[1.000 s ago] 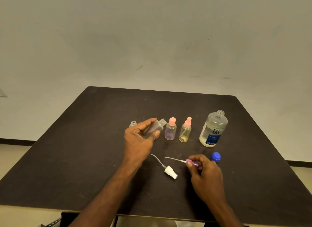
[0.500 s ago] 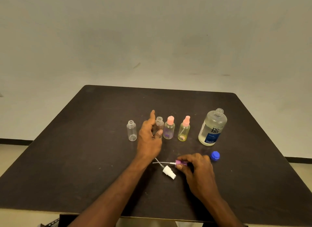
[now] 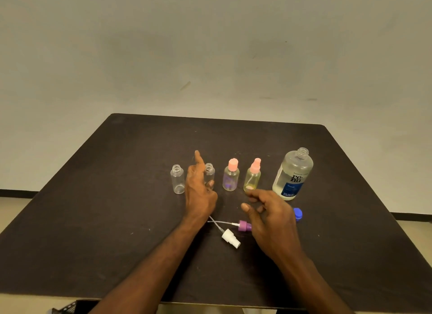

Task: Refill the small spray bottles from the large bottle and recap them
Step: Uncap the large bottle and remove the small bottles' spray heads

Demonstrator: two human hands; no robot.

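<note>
Right now your large bottle [image 3: 292,174] stands uncapped and upright at the right end of the row, partly filled with clear liquid, and its blue cap [image 3: 297,214] lies on the table just in front of it, partly hidden by your right hand. Left of it stand four small bottles: a yellow bottle [image 3: 252,178] and a purple bottle [image 3: 231,178], both wearing pink spray tops, then an open clear bottle [image 3: 209,172] half hidden behind your left hand, and another open clear one, the end bottle [image 3: 177,179], at the far left. Nearer you, a purple sprayer [image 3: 243,226] and a white sprayer [image 3: 230,237] lie on their sides with their thin tubes crossing. Everything sits on a dark, matte table [image 3: 93,208] with rounded far corners, set against a plain pale wall [image 3: 210,45]; a dark baseboard runs along the floor on either side. Your left hand [image 3: 200,194] rests edge-on just in front of the half-hidden bottle, forefinger pointing straight up, thumb beside the glass, gripping nothing. Your right hand [image 3: 268,211] hovers above the purple sprayer with fingers loosely curled and spread, holding nothing, its fingertips near the yellow bottle's base.
</note>
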